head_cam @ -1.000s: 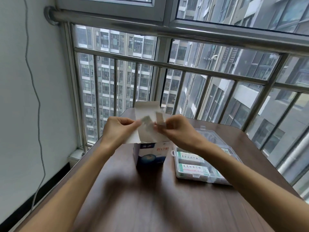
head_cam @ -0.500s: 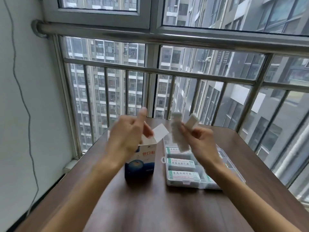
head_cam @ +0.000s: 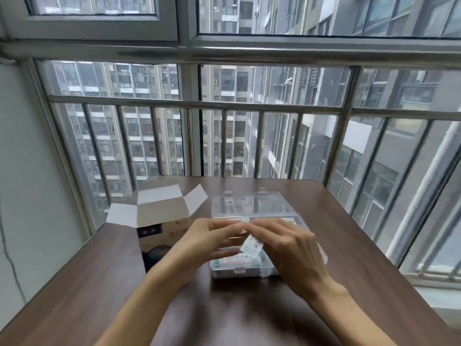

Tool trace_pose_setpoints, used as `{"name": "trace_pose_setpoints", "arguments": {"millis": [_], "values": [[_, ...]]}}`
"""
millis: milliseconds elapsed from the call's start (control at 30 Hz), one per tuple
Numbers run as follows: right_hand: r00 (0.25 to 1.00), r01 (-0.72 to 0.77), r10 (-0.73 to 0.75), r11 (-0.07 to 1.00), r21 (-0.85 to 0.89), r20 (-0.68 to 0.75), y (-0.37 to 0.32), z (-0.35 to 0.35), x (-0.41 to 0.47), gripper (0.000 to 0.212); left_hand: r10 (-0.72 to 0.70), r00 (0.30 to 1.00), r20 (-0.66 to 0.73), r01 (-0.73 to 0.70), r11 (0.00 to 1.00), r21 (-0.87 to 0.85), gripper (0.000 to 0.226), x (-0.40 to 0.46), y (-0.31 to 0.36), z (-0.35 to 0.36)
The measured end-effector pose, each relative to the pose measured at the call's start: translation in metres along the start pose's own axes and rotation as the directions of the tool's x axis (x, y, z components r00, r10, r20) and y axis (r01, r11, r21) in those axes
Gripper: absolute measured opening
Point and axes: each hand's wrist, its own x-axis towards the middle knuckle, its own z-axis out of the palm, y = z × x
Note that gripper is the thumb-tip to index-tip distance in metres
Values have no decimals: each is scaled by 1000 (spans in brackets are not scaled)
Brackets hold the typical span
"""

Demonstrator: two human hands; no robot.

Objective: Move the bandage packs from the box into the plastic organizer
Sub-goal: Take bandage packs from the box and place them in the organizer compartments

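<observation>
Over the clear organizer (head_cam: 252,269), right of the open box (head_cam: 162,221), both hands have dropped from chest height a moment ago. Right hand (head_cam: 287,248) pinches a bandage pack (head_cam: 251,246); left hand (head_cam: 207,236) fingertips touch another strip (head_cam: 243,220), hold unclear through blur. Packs are out of the box; placement looks imminent.

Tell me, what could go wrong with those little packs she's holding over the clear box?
Both hands, left hand and right hand, pinch small bandage packs above the open plastic organizer. The grip looks light, so a pack might slip and land on the table or in the wrong compartment. The cardboard box stands close beside the left forearm with its flaps open; a careless swing back could knock it over.
</observation>
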Motion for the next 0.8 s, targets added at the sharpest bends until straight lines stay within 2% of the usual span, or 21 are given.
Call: {"name": "trace_pose_setpoints", "arguments": {"millis": [67, 133, 233, 300, 333, 400, 433, 500, 533, 633, 800], "values": [[1000, 0, 0, 1000, 5, 2, 3, 0, -4, 35, 12, 1000, -10, -13, 999, -37, 18, 4, -5, 4], [999, -13, 14, 1000, 21, -48, 1, 0, -4, 41, 40, 996, -79, -46, 996, -79, 17, 3, -9, 2], [969, -173, 190, 978, 117, -156, 3, -3, -4, 43, 58, 986, -155, -74, 993, -97, 13, 2, -13, 3], [931, -289, 318, 942, 169, -182, 4, -5, -3, 31, 74, 983, -165, -83, 995, -47, 15, 0, -16, 5], [913, -343, 377, 916, 208, -156, 4, -5, -3, 24, 83, 983, -164, -86, 996, -7, 15, -1, -18, 6], [882, -447, 471, 824, 348, 19, 1, -9, -1, 19, 106, 983, -150, -100, 994, 45, 15, -3, -21, 8], [872, -476, 481, 788, 390, 92, 1, -12, 1, 31, 120, 983, -141, -111, 991, 68, 15, -4, -20, 9], [892, -450, 426, 800, 397, 153, -1, -14, 0, 54, 143, 981, -130, -130, 986, 103, 15, -5, -21, 10], [903, -430, 392, 823, 372, 176, -2, -13, 1, 57, 147, 981, -124, -134, 985, 107, 16, -6, -20, 10], [906, -411, 359, 873, 264, 223, -4, -5, 0, 46, 120, 989, -92, -111, 990, 92, 20, -7, -18, 11], [936, -321, 283, 929, 183, 207, -4, -3, -2, 64, 39, 994, -99, -40, 999, -13, 19, -4, -16, 15]]}}
